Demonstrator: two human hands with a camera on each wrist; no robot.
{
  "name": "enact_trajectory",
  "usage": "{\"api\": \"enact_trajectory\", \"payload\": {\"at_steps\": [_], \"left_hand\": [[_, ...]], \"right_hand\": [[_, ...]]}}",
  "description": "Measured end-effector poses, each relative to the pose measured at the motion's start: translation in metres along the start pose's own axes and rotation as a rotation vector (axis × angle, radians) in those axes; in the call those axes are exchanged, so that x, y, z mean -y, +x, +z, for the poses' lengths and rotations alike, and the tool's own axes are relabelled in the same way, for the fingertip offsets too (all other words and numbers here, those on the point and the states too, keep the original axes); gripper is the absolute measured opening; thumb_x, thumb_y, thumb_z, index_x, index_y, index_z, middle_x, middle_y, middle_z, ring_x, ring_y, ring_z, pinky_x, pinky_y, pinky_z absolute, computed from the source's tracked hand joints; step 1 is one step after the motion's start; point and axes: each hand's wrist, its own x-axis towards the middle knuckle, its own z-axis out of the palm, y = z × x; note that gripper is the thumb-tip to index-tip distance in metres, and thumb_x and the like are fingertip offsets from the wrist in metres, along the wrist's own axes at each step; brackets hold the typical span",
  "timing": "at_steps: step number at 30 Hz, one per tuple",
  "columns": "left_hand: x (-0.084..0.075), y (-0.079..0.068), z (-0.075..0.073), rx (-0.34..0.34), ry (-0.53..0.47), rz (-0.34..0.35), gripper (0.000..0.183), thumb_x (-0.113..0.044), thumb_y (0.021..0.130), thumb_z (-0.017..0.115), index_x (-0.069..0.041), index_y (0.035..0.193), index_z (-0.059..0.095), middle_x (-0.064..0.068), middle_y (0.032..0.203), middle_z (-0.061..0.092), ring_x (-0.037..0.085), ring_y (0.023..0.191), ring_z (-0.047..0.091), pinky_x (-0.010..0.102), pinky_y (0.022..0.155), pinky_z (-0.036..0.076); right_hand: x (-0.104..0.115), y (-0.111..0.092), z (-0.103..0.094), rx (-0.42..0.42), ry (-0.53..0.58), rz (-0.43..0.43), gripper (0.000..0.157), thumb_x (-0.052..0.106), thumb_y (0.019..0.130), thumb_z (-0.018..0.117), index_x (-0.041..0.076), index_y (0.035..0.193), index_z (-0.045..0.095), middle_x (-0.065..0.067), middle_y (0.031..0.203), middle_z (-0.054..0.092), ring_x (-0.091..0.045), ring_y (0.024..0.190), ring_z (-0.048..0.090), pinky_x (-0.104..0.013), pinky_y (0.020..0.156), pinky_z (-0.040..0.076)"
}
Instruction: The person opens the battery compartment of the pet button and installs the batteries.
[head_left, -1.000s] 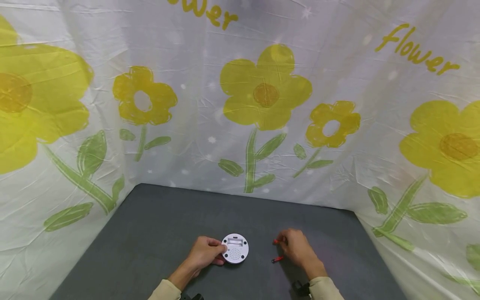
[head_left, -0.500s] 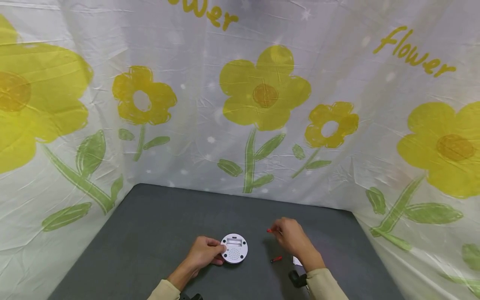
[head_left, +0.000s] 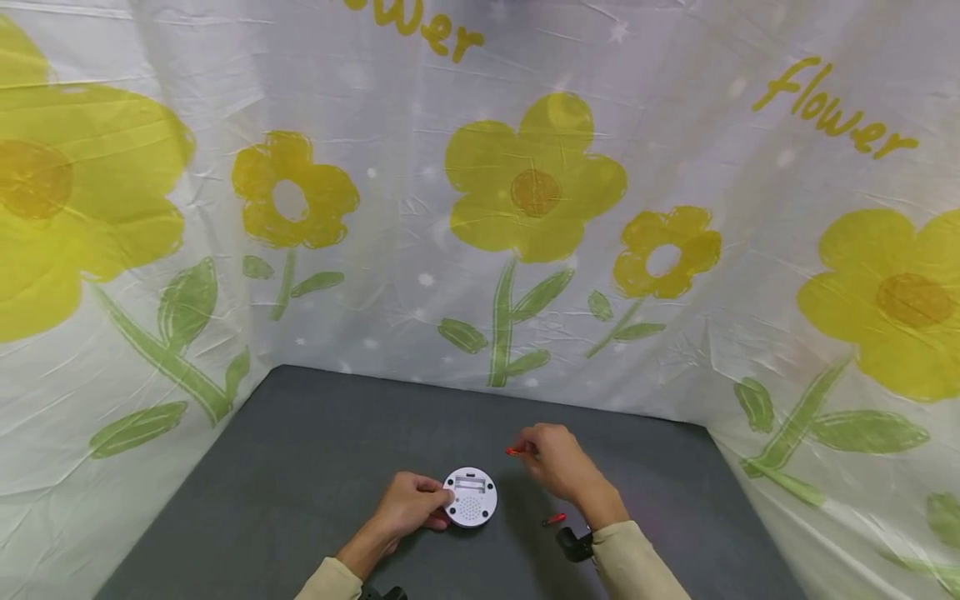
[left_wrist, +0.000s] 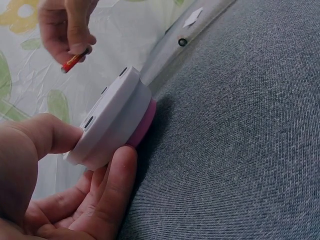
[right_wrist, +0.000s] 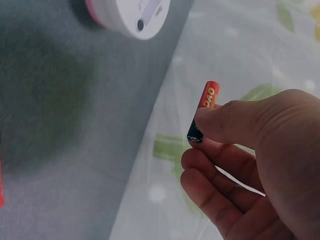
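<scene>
A round white device (head_left: 470,497) has an uncovered battery compartment, dark feet and a speaker grille on its upper face. My left hand (head_left: 412,505) grips its left edge, thumb on top. In the left wrist view the device (left_wrist: 112,117) shows a pink underside and sits tilted near the cloth. My right hand (head_left: 557,461), raised to the right of the device, pinches a red and black battery (right_wrist: 204,111) between thumb and fingers. A second red battery (head_left: 554,519) lies on the table below that hand.
A dark grey cloth-covered table (head_left: 360,425) lies under both hands. White curtains (head_left: 390,317) with yellow flowers hang around its back and sides. A small white piece (left_wrist: 193,17) rests farther along the table in the left wrist view.
My right hand has lifted the battery off the table and carried it leftward and away from me, closer to the device. The left hand and device have stayed put.
</scene>
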Motion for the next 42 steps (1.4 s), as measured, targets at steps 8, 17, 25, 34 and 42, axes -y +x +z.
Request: {"api": "enact_trajectory", "payload": {"at_steps": [8, 17, 25, 34, 42], "left_hand": [[-0.001, 0.0, 0.001, 0.003, 0.002, -0.005, 0.022, -0.007, 0.093, 0.077, 0.011, 0.104, 0.074, 0.01, 0.085, 0.077, 0.014, 0.065, 0.074, 0.029, 0.063, 0.068], [0.0, -0.001, 0.002, -0.003, 0.017, -0.005, 0.022, -0.008, 0.093, 0.077, 0.011, 0.104, 0.075, 0.01, 0.086, 0.077, 0.014, 0.066, 0.075, 0.03, 0.063, 0.068], [0.001, -0.001, 0.001, -0.005, 0.027, 0.001, 0.022, -0.008, 0.094, 0.077, 0.011, 0.104, 0.075, 0.011, 0.086, 0.077, 0.014, 0.066, 0.075, 0.03, 0.063, 0.068], [-0.001, 0.0, 0.0, -0.011, 0.035, -0.013, 0.024, -0.009, 0.094, 0.078, 0.011, 0.106, 0.075, 0.011, 0.088, 0.078, 0.015, 0.068, 0.076, 0.031, 0.064, 0.068], [-0.003, -0.001, 0.0, -0.009, 0.036, -0.009, 0.024, -0.009, 0.095, 0.078, 0.012, 0.106, 0.075, 0.011, 0.087, 0.078, 0.015, 0.068, 0.076, 0.031, 0.064, 0.068]], "right_hand": [[0.019, 0.013, 0.011, 0.029, -0.016, -0.1, 0.012, 0.0, 0.094, 0.081, 0.012, 0.097, 0.082, 0.001, 0.084, 0.07, -0.007, 0.073, 0.056, -0.025, 0.063, 0.051], [0.029, 0.019, 0.029, 0.114, 0.009, -0.141, 0.011, -0.001, 0.095, 0.079, 0.007, 0.1, 0.084, -0.003, 0.087, 0.075, -0.009, 0.076, 0.065, -0.024, 0.066, 0.056], [0.035, 0.018, 0.037, 0.125, 0.023, -0.133, 0.015, -0.005, 0.089, 0.078, 0.009, 0.094, 0.082, 0.0, 0.083, 0.074, -0.005, 0.074, 0.061, -0.022, 0.063, 0.053], [0.038, 0.019, 0.044, 0.149, 0.007, -0.078, 0.013, -0.002, 0.088, 0.081, 0.011, 0.091, 0.082, 0.003, 0.081, 0.074, -0.005, 0.071, 0.06, -0.021, 0.06, 0.051], [0.041, 0.021, 0.052, 0.081, -0.053, -0.144, 0.014, -0.002, 0.086, 0.082, 0.011, 0.088, 0.082, 0.002, 0.082, 0.075, -0.009, 0.076, 0.068, -0.023, 0.064, 0.057]]}}
